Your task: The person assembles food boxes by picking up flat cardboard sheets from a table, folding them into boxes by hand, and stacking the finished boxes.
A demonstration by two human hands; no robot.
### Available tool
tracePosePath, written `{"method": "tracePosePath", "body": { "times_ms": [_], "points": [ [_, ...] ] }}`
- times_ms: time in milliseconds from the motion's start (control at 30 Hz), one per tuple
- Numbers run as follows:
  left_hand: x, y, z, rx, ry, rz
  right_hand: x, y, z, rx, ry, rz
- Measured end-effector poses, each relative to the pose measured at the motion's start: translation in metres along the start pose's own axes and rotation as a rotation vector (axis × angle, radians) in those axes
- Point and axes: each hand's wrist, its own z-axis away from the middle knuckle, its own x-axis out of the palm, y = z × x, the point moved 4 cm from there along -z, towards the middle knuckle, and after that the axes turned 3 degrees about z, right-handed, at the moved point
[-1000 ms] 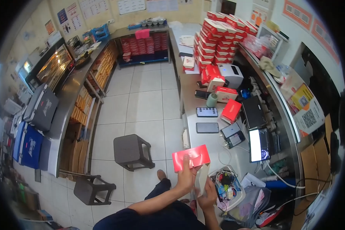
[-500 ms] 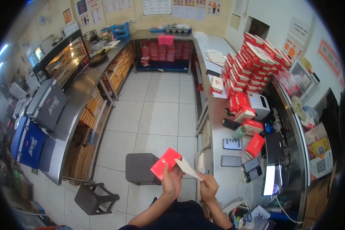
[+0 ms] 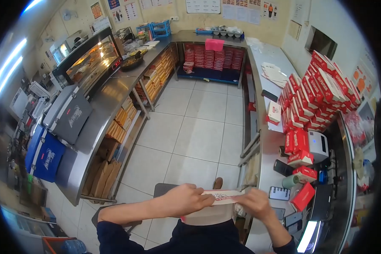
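Note:
A paper food carton (image 3: 211,215), white with red print, is held in front of my body, above my lap. Its upper panel with the red lettering stretches between both hands. My left hand (image 3: 187,199) is closed on the left end of that panel, fingers bent. At the other end my right hand (image 3: 255,204) pinches the panel's corner, thumb turned inward. The wide pale face of the carton hangs below the fingers, and a bit of red shows at its lower left.
Stacked red-and-white cartons (image 3: 319,95) lean on the right counter, near a white printer (image 3: 318,146), a phone (image 3: 280,193) and a red carton (image 3: 303,197). A dark stool (image 3: 164,189) stands behind my left hand. Blue (image 3: 44,152) and grey (image 3: 68,114) cooler boxes sit left.
The carton has turned from its red face to its pale, printed side. My left hand has moved from beneath it to its top edge. The view has shifted, so the room appears farther right.

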Motion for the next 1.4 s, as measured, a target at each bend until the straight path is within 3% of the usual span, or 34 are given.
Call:
{"method": "tracePosePath", "body": {
  "times_ms": [67,200,267,300,333,367,467,500,533,600,667,733,767,800,933,1000,1167,1233,1300,1400],
  "points": [
    [-0.028,-0.031,-0.016,-0.046,0.2,0.039,-0.008,0.043,-0.018,-0.005,0.038,-0.014],
    [-0.039,-0.1,-0.069,-0.263,0.211,0.156,-0.001,0.135,-0.051,0.143,0.104,-0.147],
    [-0.039,-0.145,-0.087,-0.436,0.431,0.54,0.008,0.186,-0.059,0.503,0.29,-0.441],
    [-0.037,-0.158,-0.094,-0.469,0.445,0.531,0.011,0.206,-0.062,0.669,0.192,-0.573],
    [-0.03,-0.172,-0.098,-0.535,0.536,0.966,0.013,0.224,-0.063,0.845,0.097,-0.686],
    [-0.02,-0.185,-0.103,-0.577,0.626,1.408,0.016,0.236,-0.073,0.852,0.247,-0.946],
    [0.026,-0.231,-0.117,-0.607,0.69,1.452,0.034,0.286,-0.088,0.746,0.422,-1.138],
    [0.034,-0.246,-0.127,-0.677,0.707,1.218,0.041,0.314,-0.09,0.535,0.372,-0.986],
    [0.046,-0.255,-0.146,-0.7,0.714,1.226,0.048,0.335,-0.088,0.326,0.326,-0.831],
    [0.051,-0.281,-0.179,-0.966,1.071,0.989,0.053,0.364,-0.11,0.455,0.328,-0.771],
    [0.043,-0.304,-0.223,-0.986,0.953,0.886,0.067,0.405,-0.118,0.843,0.433,-0.723],
    [0.014,-0.326,-0.275,-0.91,1.05,0.562,0.055,0.422,-0.168,0.841,0.486,-0.696],
    [0.012,-0.341,-0.295,-0.878,0.922,0.498,0.045,0.432,-0.189,0.766,0.422,-0.471],
    [0.014,-0.363,-0.31,-0.826,0.889,0.537,0.038,0.447,-0.204,0.696,0.34,-0.249],
    [0.001,-0.482,-0.37,-0.614,0.664,0.542,0.024,0.565,-0.215,0.725,0.287,-0.197],
    [-0.006,-0.544,-0.416,-0.543,0.56,0.498,0.02,0.63,-0.216,0.772,-0.053,-0.225],
    [0.01,-0.711,-0.573,-0.333,0.458,0.483,0.0,0.783,-0.245,0.956,0.044,-0.058],
    [0.026,-0.777,-0.653,-0.319,0.282,0.537,0.01,0.866,-0.232,1.06,0.061,-0.103],
    [0.055,-0.84,-0.737,-0.162,0.287,0.561,0.017,0.944,-0.223,1.154,0.1,-0.126],
    [0.077,-0.896,-0.85,-0.189,0.138,0.575,0.04,1.033,-0.199,1.315,0.199,-0.185]
  ]
}}
